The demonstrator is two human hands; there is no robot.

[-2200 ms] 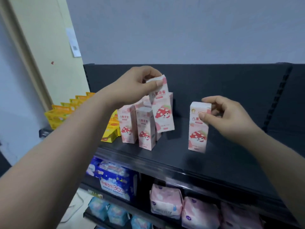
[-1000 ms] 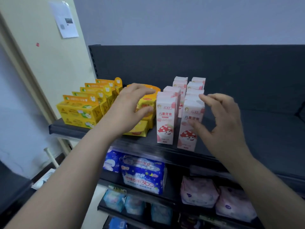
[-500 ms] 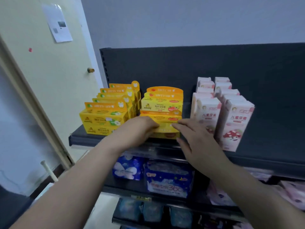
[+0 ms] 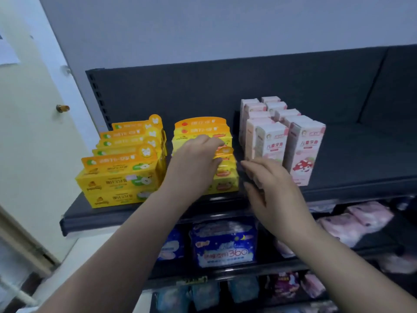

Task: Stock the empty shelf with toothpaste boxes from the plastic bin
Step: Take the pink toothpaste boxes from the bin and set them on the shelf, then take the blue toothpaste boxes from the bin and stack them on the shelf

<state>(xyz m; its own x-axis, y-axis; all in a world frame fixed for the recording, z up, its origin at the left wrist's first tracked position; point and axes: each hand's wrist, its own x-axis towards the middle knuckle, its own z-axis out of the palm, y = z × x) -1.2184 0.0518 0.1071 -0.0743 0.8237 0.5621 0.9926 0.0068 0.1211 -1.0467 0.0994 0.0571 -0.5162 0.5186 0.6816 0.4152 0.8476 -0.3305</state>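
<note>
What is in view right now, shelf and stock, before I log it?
top shelf: one, dark grey, centre.
apple boxes: about five rows, yellow with green, shelf's left end.
strawberry boxes: one stack, yellow with orange tops, middle.
pink toothpaste boxes: about ten, pink and white, two rows, right of the strawberry boxes.
blue pack: one, marked 360, lower shelf.
pink packs: several, lower shelf, right.
door: one, cream, far left.
left hand: fingers curled over the front strawberry box.
right hand: fingers straight, between strawberry and pink boxes.
</note>
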